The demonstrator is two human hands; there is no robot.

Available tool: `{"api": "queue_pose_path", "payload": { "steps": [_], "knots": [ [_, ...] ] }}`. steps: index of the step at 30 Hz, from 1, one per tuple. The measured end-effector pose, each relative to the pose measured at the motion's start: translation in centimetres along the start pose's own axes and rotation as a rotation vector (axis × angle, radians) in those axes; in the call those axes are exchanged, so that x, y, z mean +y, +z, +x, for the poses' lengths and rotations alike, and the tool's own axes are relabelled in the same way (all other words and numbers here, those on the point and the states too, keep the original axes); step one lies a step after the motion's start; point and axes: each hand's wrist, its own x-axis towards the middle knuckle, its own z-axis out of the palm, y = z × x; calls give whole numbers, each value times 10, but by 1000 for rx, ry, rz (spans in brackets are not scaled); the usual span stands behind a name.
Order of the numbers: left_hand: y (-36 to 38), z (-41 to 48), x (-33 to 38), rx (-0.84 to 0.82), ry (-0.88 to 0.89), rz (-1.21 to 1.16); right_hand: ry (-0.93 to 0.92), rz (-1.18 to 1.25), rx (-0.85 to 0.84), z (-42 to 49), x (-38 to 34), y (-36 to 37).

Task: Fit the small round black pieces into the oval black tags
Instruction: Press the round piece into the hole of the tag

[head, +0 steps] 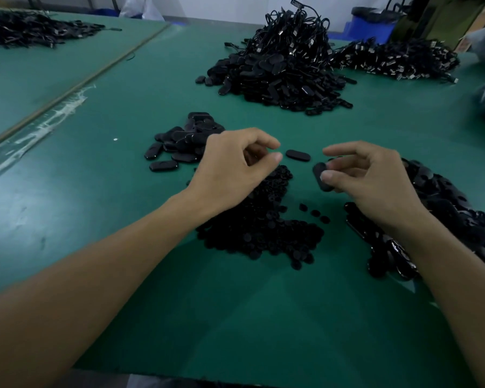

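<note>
- Your right hand [375, 177] pinched one oval tag [319, 177] between the thumb and the curled fingers, with the tag standing on edge and one end pointing towards your left hand.
- Your left hand [233, 163] hovered above the green table [151, 303] with its fingers loosely curled. The thumb and forefinger tips were a little apart, and nothing showed between them.
- A second tag [298, 155] lay flat between your two hands, just beside your left fingertips and not touching them.
- The heap of small round pieces [263, 231] spread under and just past your left wrist, between your forearms.
- A few stray round pieces [315, 212] sat at the right edge of that heap, slightly apart from it.
- A small pile of tags [185, 138] lay just beyond your left hand, partly hidden by its knuckles.
- A larger spread of tags [445, 208] ran under your right hand and forearm towards the table's right edge.
- Farther back, a tall mound of corded tags [280, 71] stood mid-table, well apart from your hands.
- A lower heap [398, 58] lay to the right of that mound.
- Another dark heap [31, 28] sat at the far left, beyond the seam in the table.
- A blue crate [370, 23] stood behind the table's far edge.
</note>
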Motion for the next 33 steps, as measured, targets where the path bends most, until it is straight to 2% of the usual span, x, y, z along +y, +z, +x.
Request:
{"api": "queue_pose_path", "payload": {
  "steps": [2, 4, 8, 12, 16, 22, 25, 28, 30, 33],
  "knots": [
    [4, -1, 3, -78, -31, -70, -13, 217, -77, -2, -5, 6],
    [8, -2, 5, -142, -48, -105, -40, 333, -133, -3, -9, 11],
    [9, -3, 8, -220, -93, -224, -84, 386, -186, -5, -12, 17],
    [9, -3, 12, -244, -141, -372, -96, 409, -160, -5, -12, 19],
    [7, -1, 13, -166, -239, -492, -98, 265, -177, -5, -10, 19],
    [8, 0, 11, -190, -310, -532, -65, 209, -168, -6, -9, 21],
    [7, 1, 9, -114, -328, -483, -146, -68, -99, -8, -8, 22],
    [5, 3, 6, -47, -361, -492, -202, -245, -127, -10, -9, 23],
    [4, 3, 6, -49, -368, -508, -201, -266, -137, -9, -7, 24],
    [5, 2, 8, -104, -350, -535, -170, -163, -106, -9, -6, 25]
  ]
}}
